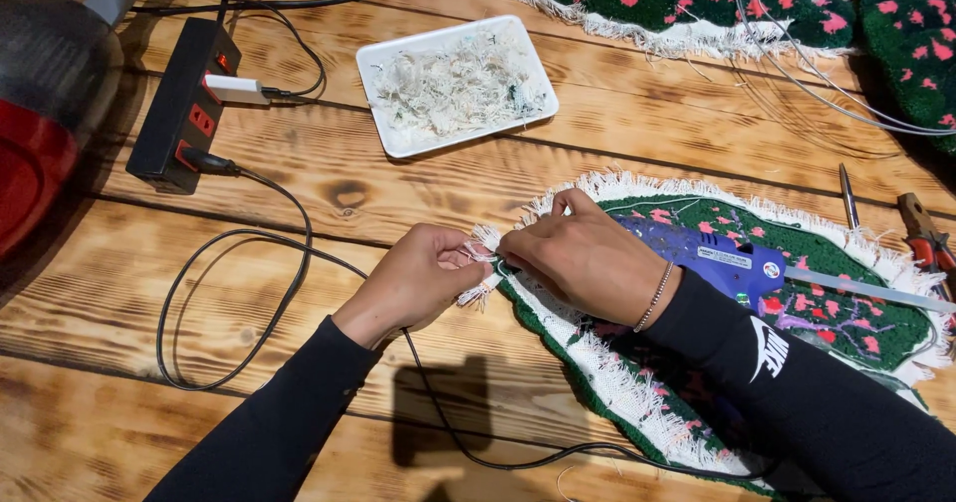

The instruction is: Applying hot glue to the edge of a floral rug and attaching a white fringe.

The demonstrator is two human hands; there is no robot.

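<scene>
**Meanwhile: both hands pinched rug fringe**

White tray [383,59] sat on the wooden table [597,104], holding a pile of pale thread scraps [453,84]. Left hand [418,278] and right hand [583,258] pinched white fringe [486,238] at the green rug [846,293] edge. Blue glue gun [722,258], white label on its side, lay on the rug.
</scene>
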